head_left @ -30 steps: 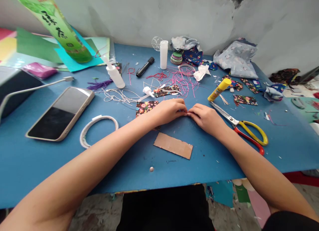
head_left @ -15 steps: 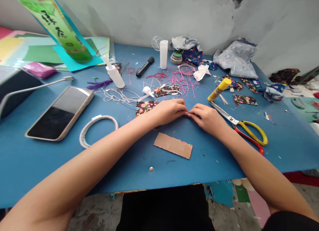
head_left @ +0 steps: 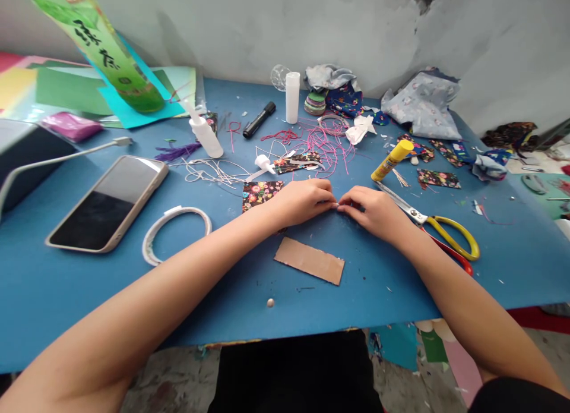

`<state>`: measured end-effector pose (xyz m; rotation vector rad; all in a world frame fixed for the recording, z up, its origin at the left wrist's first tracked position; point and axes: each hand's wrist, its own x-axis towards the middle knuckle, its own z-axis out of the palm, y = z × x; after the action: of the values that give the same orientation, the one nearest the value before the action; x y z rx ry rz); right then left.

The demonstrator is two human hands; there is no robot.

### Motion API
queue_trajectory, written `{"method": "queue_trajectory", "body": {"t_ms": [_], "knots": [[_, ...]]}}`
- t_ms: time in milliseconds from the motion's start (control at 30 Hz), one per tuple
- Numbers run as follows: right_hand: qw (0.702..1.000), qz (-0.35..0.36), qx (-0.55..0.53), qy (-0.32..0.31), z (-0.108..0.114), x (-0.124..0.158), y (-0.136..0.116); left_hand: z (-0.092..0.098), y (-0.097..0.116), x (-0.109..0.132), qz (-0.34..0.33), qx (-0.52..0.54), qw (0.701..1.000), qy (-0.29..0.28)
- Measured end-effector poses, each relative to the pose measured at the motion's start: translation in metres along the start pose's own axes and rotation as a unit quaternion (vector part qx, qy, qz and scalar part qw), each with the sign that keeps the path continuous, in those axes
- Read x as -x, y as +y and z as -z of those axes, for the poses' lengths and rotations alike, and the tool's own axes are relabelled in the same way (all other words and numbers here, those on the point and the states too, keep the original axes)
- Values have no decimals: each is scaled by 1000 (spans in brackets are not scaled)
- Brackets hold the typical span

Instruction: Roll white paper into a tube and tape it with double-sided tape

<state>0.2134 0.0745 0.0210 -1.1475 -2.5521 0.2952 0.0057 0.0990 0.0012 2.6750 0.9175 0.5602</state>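
My left hand [head_left: 312, 200] and my right hand [head_left: 367, 208] meet fingertip to fingertip just above the blue table. Both are closed in a pinch, and whatever sits between the fingertips is too small to make out. Partly under my left wrist lies a dark floral fabric piece [head_left: 262, 194]. Nearer to me is a tan cardboard strip [head_left: 309, 260], lying flat. Scissors [head_left: 416, 216] with one yellow and one red handle rest by my right wrist, and a yellow glue stick [head_left: 392, 160] stands behind them, tilted.
Left of my forearm lie a tape roll [head_left: 149, 235] and a phone [head_left: 109, 202]. Behind my hands are tangled pink cord [head_left: 327, 142], white cord [head_left: 214, 172], a white glue bottle [head_left: 207, 138] and a black marker [head_left: 259, 120]. A small round bead [head_left: 270, 303] lies near the front edge.
My joined fingertips have shifted very slightly to the right, both hands still pinched. The things on the table have stayed in place.
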Motion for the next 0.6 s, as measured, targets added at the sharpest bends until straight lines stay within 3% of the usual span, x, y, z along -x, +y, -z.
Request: {"method": "queue_trajectory", "body": {"t_ms": [333, 600], "knots": [[998, -2, 54, -36, 3, 3, 1, -6, 13, -2, 34, -14, 999, 9], [999, 11, 22, -40, 9, 6, 4, -8, 14, -1, 11, -35, 999, 3]]}}
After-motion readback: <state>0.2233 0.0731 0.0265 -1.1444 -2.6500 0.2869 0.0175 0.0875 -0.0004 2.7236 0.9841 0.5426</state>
